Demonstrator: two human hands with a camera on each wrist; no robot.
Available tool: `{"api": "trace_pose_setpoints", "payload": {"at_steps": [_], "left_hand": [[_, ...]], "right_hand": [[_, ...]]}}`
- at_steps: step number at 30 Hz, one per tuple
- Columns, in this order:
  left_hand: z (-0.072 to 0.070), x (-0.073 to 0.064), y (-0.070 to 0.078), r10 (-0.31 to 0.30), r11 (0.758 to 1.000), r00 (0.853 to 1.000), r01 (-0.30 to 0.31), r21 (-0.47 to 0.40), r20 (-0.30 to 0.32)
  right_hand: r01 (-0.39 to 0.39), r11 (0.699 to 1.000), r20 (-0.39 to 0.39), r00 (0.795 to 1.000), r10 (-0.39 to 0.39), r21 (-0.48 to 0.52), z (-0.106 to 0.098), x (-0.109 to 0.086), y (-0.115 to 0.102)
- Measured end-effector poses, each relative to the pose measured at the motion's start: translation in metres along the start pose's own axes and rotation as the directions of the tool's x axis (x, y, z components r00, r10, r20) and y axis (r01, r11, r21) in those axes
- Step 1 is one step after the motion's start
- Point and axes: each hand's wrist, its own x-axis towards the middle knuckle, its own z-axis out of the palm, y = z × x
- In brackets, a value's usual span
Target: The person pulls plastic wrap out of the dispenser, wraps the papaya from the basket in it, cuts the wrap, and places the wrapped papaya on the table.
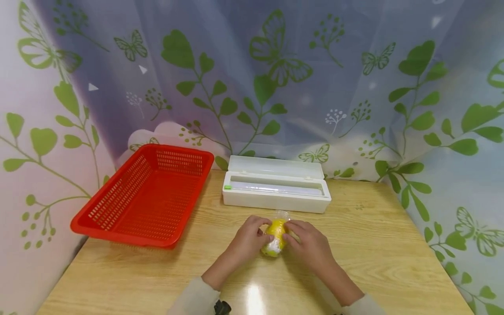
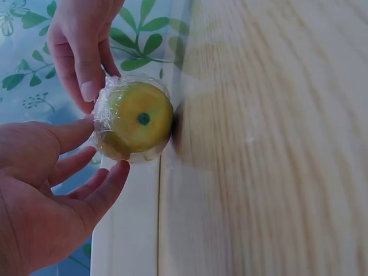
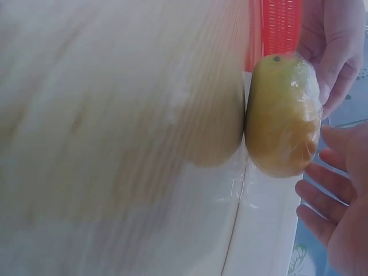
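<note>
A yellow mango [image 1: 277, 232] with a greenish end, wrapped in clear plastic film, lies on the table in the head view. My left hand [image 1: 252, 237] holds its left side with thumb and index finger. From the right, my right hand [image 1: 309, 240] has its thumb and index finger on the film-covered fruit. The left wrist view shows the stem end of the mango [image 2: 141, 118], with film bunched toward the hands. Its long side [image 3: 283, 118] faces the right wrist camera. A flap of film [image 1: 282, 215] sticks up at the far end.
Behind the hands stands a white cling film box [image 1: 275, 202], lid raised, with a roll [image 1: 275, 188] inside and a green slider at its left. A red plastic basket [image 1: 179, 218] sits at the left of the wooden table [image 1: 374, 245]. A leaf-patterned curtain surrounds the table.
</note>
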Motion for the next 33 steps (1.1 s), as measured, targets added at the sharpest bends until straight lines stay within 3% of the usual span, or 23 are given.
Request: {"api": "trace_pose_setpoints", "payload": {"at_steps": [3, 7, 11, 15, 22, 28, 33], "left_hand": [[-0.002, 0.000, 0.000, 0.013, 1.000, 1.000, -0.013, 0.024, -0.006], [-0.006, 0.001, 0.001, 0.065, 0.994, 0.998, -0.063, 0.087, -0.026], [-0.009, 0.003, 0.002, 0.161, 0.968, 0.986, -0.149, 0.203, -0.042], [-0.010, 0.007, 0.001, 0.197, 0.948, 0.979, -0.178, 0.263, -0.048], [-0.011, 0.009, 0.000, 0.148, 0.963, 0.987, -0.130, 0.238, -0.063], [-0.009, 0.008, 0.002, 0.079, 0.978, 0.989, -0.053, 0.203, -0.124], [-0.008, 0.007, 0.000, 0.067, 0.981, 0.987, -0.039, 0.188, -0.143]], "right_hand": [[0.048, 0.999, -0.025, 0.999, -0.048, -0.019, 0.002, 0.001, 0.005], [0.050, 0.998, -0.010, 0.999, -0.050, -0.035, 0.002, 0.002, 0.007], [0.013, 0.999, 0.040, 0.999, -0.012, -0.034, 0.000, 0.002, 0.006], [-0.003, 0.999, 0.060, 0.998, 0.005, -0.038, -0.002, 0.001, 0.005], [0.064, 0.998, 0.016, 0.998, -0.064, -0.027, -0.002, -0.003, 0.007], [0.095, 0.995, -0.011, 0.995, -0.095, 0.013, -0.003, -0.009, 0.008], [0.128, 0.990, -0.046, 0.991, -0.126, 0.056, -0.001, -0.013, 0.010]]}}
